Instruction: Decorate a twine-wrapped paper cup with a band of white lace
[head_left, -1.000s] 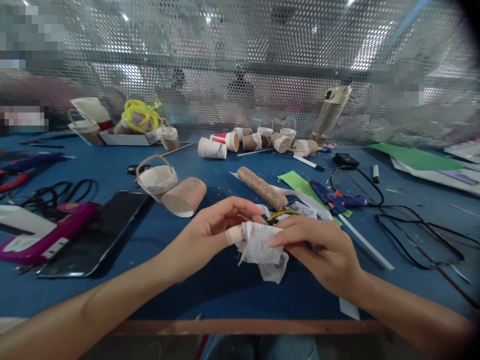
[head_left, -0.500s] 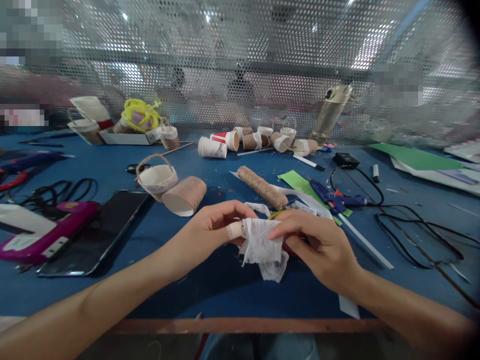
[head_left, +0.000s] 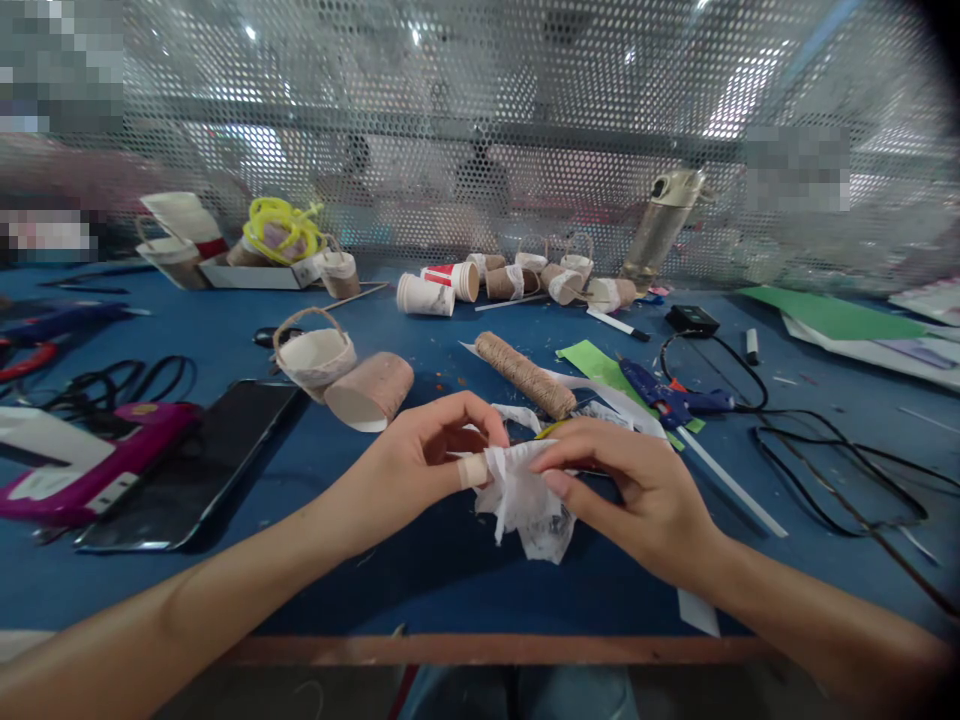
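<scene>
A strip of thin white fabric or tissue [head_left: 521, 490], gathered in small folds along its top edge, hangs between my hands over the near part of the table. My left hand [head_left: 442, 450], with a bandage round its thumb, pinches the strip's left end. At the right end, the thumb and fingers of my right hand [head_left: 637, 480] close on the same strip. Just behind lie a twine-wrapped roll [head_left: 525, 375] and more crumpled white pieces, partly hidden by my hands. A yellow tool handle [head_left: 551, 430] shows beside my right fingers.
To the left are a small basket with a twine handle [head_left: 315, 360], a brown-wrapped cup [head_left: 371, 390], a phone [head_left: 199, 465] and a magenta device [head_left: 112, 465]. A blue glue gun [head_left: 671, 392] with its black cord lies right. Several cups and a bottle [head_left: 664, 225] line the back.
The white strip has bunched into narrower folds between my fingers. My right thumb has come forward over its edge, and my left fingers have shifted slightly.
</scene>
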